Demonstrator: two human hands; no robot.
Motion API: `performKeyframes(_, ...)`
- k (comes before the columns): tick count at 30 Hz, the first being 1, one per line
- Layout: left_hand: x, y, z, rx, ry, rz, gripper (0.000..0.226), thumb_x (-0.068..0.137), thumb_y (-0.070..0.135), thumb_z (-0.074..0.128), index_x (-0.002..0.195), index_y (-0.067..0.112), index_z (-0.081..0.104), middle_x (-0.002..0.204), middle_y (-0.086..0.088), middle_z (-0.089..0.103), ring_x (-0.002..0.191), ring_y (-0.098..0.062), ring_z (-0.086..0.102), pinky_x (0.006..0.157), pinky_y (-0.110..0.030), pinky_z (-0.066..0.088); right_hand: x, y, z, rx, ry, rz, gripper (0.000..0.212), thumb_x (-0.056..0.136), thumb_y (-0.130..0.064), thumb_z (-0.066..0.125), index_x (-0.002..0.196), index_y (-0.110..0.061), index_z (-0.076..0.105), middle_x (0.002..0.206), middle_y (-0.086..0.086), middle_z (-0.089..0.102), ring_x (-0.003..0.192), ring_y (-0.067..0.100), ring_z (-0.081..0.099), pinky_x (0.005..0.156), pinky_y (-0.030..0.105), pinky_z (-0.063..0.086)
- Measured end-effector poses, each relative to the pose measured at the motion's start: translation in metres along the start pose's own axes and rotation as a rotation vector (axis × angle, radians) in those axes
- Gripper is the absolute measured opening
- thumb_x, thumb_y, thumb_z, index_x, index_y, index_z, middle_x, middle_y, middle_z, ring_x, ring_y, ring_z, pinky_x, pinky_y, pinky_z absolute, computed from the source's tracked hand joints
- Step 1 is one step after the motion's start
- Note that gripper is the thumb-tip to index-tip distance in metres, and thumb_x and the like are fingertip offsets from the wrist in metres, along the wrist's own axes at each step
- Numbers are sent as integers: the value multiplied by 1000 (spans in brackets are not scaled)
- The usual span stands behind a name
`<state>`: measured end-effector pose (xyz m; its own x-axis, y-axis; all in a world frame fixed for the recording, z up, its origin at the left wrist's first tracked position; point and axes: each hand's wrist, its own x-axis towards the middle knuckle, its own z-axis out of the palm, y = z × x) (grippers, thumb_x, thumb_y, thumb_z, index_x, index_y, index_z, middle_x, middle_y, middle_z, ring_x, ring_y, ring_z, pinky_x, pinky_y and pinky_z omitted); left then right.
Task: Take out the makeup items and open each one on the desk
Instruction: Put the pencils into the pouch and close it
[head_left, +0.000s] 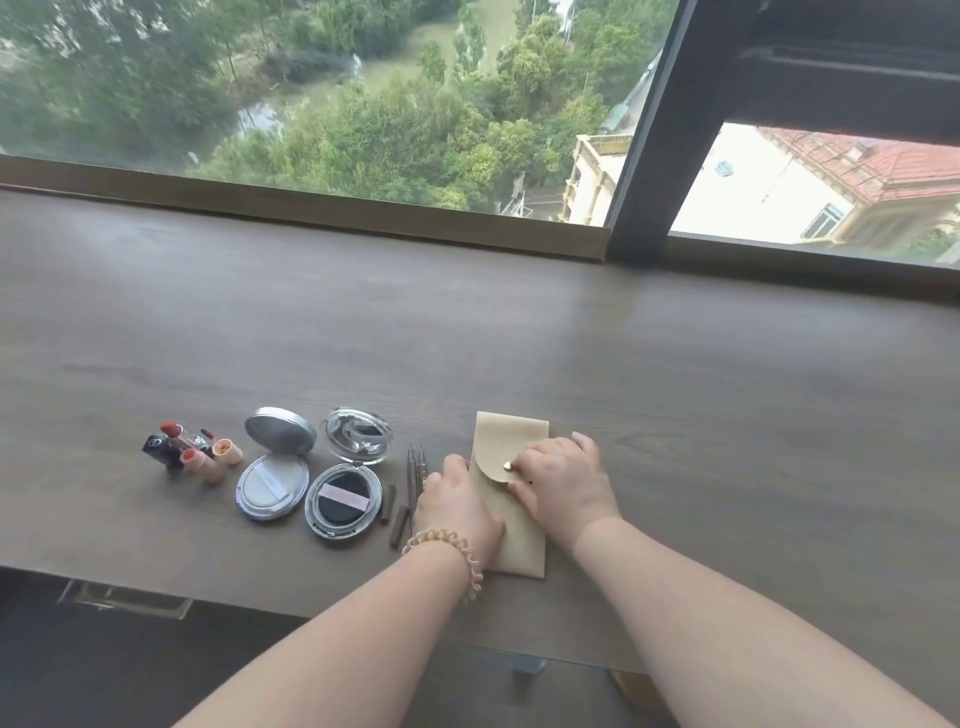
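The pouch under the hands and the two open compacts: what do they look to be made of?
The pouch looks like matte beige faux leather or felt, soft-edged, with a shiny brass-coloured snap. The left compact seems silver, metal-look plastic; its lid gleams. The right compact has a clear, glossy plastic lid and a dark base.
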<state>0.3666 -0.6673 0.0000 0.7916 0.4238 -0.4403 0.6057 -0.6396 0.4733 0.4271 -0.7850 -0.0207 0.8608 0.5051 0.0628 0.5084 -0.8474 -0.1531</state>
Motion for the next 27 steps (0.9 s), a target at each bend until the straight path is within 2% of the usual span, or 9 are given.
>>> performKeyframes(3, 0, 3, -1, -48, 12, -39, 61, 70, 26, 71, 120, 15, 37, 121, -10, 54, 114, -28, 54, 93, -34, 43, 0, 0, 0, -2, 91, -18, 20, 60, -22, 82, 57, -21, 61, 59, -5, 64, 77, 21, 69, 89, 39, 28)
performKeyframes(6, -4, 11, -13, -239, 73, -49, 70, 66, 29, 73, 125, 15, 39, 118, -6, 57, 112, -26, 56, 90, -30, 43, 0, -1, -15, 100, 221, -23, 14, 76, -25, 55, 64, -20, 60, 65, -4, 65, 81, 21, 68, 91, 39, 28)
performKeyframes(8, -6, 18, -26, -419, 41, -55, 61, 60, 35, 77, 112, 18, 49, 104, 2, 60, 101, -20, 60, 84, -28, 46, -1, 0, -29, 150, 298, -16, 22, 81, -28, 45, 68, -19, 61, 70, -3, 66, 82, 20, 67, 92, 38, 29)
performKeyframes(10, -5, 24, -39, -681, -124, -51, 43, 58, 32, 78, 93, 15, 60, 93, 0, 68, 88, -20, 66, 81, -34, 54, -1, -1, -44, 191, 366, -2, 24, 82, -28, 45, 69, -17, 61, 72, -2, 66, 78, 22, 66, 91, 36, 29)
performKeyframes(13, -11, 35, -57, -1035, -418, -24, 20, 78, 3, 69, 98, 2, 66, 92, -16, 70, 78, -27, 68, 73, -38, 58, 2, -4, -67, 240, 384, -2, 22, 82, -28, 47, 72, -15, 62, 74, -1, 67, 77, 25, 65, 85, 32, 32)
performKeyframes(18, -22, 46, -81, -990, -424, 126, 19, 82, -11, 56, 85, 5, 65, 83, -14, 67, 74, -26, 64, 77, -39, 54, 5, -12, -99, 268, 375, -76, 24, 77, -35, 51, 78, -18, 68, 87, -2, 73, 89, 22, 68, 84, 35, 43)
performKeyframes(22, -29, 42, -97, -968, -429, 150, 14, 81, -8, 60, 89, 2, 64, 85, -17, 68, 72, -27, 65, 72, -38, 55, 8, -22, -117, 296, 359, -90, 33, 83, -38, 45, 73, -17, 68, 71, 0, 71, 66, 28, 63, 76, 37, 44)
performKeyframes(25, -37, 30, -108, -890, -452, 217, 15, 79, -7, 63, 92, 0, 65, 89, -19, 68, 79, -30, 65, 80, -44, 54, 12, -25, -135, 537, 387, 164, 23, 90, -32, 52, 74, -19, 61, 66, -1, 63, 67, 26, 56, 64, 33, 41)
performKeyframes(27, -43, 19, -111, -852, -471, 248, 18, 72, -2, 70, 90, 3, 66, 87, -16, 69, 78, -27, 65, 78, -41, 54, 20, -15, -151, 683, 422, 362, 22, 92, -28, 55, 74, -16, 59, 66, -1, 59, 69, 24, 54, 64, 33, 41)
